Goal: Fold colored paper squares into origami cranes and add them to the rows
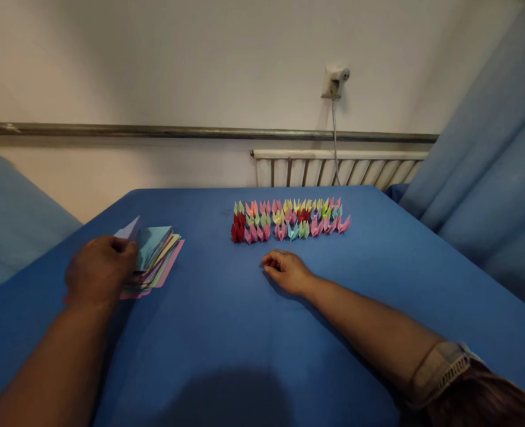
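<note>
1. On my feed, the left hand (99,267), at the left of the frame, is slightly blurred; it pinches a pale lavender sheet (127,230) between thumb and fingers.
2. Under and beside that hand I see the paper stack (162,255), left of centre, a light blue piece on top and pink, yellow and green edges fanned unevenly.
3. I have the right hand (289,273) just right of centre, on the blue counter (200,279), fingers loosely curled; I cannot tell whether the thumb meets the fingertips.
4. Just beyond it, right of centre, folded paper figures (289,219) stand upright in close rows: red, pink, yellow, green, light blue.
5. Across the upper frame I see a metal rail (200,131), with a plugged-in cord (334,118) hanging in front of it at the upper right.
6. Blue curtains (489,148) flank the counter at both frame edges.
</note>
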A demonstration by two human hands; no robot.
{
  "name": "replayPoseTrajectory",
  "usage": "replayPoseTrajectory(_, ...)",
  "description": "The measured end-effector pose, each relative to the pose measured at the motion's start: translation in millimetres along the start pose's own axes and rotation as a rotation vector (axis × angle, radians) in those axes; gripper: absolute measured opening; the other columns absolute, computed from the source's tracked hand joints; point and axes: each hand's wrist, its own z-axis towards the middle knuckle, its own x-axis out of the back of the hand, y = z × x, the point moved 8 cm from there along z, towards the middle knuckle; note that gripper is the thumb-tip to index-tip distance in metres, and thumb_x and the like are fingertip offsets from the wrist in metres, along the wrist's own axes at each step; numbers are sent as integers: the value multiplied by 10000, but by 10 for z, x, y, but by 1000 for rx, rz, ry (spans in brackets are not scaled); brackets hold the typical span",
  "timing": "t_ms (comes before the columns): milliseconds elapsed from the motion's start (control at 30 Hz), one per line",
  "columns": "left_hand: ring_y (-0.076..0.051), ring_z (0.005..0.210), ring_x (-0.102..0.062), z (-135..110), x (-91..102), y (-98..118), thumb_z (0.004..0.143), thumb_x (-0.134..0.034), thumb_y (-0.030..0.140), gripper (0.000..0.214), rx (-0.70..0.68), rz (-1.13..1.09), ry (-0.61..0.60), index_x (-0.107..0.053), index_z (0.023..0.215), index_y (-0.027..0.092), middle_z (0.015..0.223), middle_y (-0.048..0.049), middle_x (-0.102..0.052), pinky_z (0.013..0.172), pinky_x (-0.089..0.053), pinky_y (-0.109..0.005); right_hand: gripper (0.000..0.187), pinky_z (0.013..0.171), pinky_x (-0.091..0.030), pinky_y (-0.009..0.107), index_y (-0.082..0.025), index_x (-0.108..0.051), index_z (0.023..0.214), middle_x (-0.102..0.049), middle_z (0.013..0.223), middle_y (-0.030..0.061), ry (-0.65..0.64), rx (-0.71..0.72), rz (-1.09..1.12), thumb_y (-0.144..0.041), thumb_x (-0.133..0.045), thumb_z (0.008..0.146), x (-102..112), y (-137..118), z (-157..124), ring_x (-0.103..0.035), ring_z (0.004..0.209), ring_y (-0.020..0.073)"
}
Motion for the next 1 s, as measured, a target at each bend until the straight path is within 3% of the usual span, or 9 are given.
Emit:
replayPoseTrajectory(67, -251, 899, -634, -99, 165, 91, 763, -582, 349, 198, 2, -15, 162, -630, 874, 193, 956, -29, -697, 813, -488, -363, 138, 701, -447, 246, -195, -659, 916, -646, 814, 1, 0, 0, 5, -111, -603, 821, -2, -4, -1, -577, 721, 115)
replayPoseTrajectory(133, -209, 906, -649, -259, 292, 278, 760, -592, 323, 174, -94, -247, 292, -599, 870, 189, 981, -20, -700, 865, -485, -333, 140, 707, -451, 247, -197, -658, 917, -647, 816, 0, -4, -5, 10, -110, -603, 822, -16, 4, -2, -579, 722, 115)
replayPoseTrajectory(200, -175, 848, -655, -446, 300, 449, 718, -636, 311, 174, -141, -514, 296, -558, 810, 186, 928, -10, -690, 823, -502, -298, 136, 717, -458, 253, -201, -658, 923, -650, 819, 1, -3, -19, 20, -122, -607, 825, -29, 22, -5, -583, 728, 116)
replayPoseTrajectory(267, -150, 746, -635, -648, 197, 607, 651, -683, 311, 235, -127, -763, 201, -536, 794, 196, 820, 12, -648, 723, -513, -269, 125, 732, -469, 264, -197, -655, 952, -660, 841, 14, 6, -41, 69, -170, -615, 837, -28, 45, -10, -600, 753, 125)
replayPoseTrajectory(400, -134, 558, -597, -1129, -345, 1007, 594, -732, 368, 376, -17, -1190, -390, -504, 861, 234, 671, 48, -603, 563, -497, -256, 261, 816, -494, 310, -184, -639, 1053, -683, 955, 56, 6, -32, 369, -380, -534, 917, 23, 35, -22, -641, 893, 166)
replayPoseTrajectory(500, -140, 569, -626, -1440, -639, 1161, 561, -774, 342, 424, 94, -1292, -669, -517, 877, 226, 705, 33, -657, 573, -514, -261, 452, 895, -488, 364, -169, -663, 1034, -698, 974, 63, 20, -41, 588, -554, -457, 916, 77, 40, -26, -640, 966, 208)
replayPoseTrajectory(600, -141, 607, -652, -1553, -799, 1185, 565, -810, 314, 479, 150, -1314, -764, -524, 933, 206, 732, 24, -692, 614, -526, -255, 515, 895, -501, 405, -159, -688, 995, -721, 967, 67, 61, -144, 753, -620, -620, 776, 60, 124, -26, -660, 918, 228)
replayPoseTrajectory(733, -151, 615, -658, -1542, -885, 1165, 607, -816, 358, 505, 109, -1250, -800, -537, 989, 180, 698, 26, -687, 608, -515, -254, 485, 858, -516, 435, -167, -709, 921, -741, 931, 57, 124, -232, 864, -486, -829, 576, -6, 209, -13, -672, 820, 220)
replayPoseTrajectory(1000, -148, 550, -615, -1517, -940, 1151, 709, -729, 444, 449, -42, -1090, -782, -596, 1010, 138, 615, 24, -636, 539, -470, -245, 414, 722, -519, 351, -171, -690, 879, -733, 832, 25, 244, -324, 940, -432, -821, 585, 46, 331, -4, -648, 689, 172)
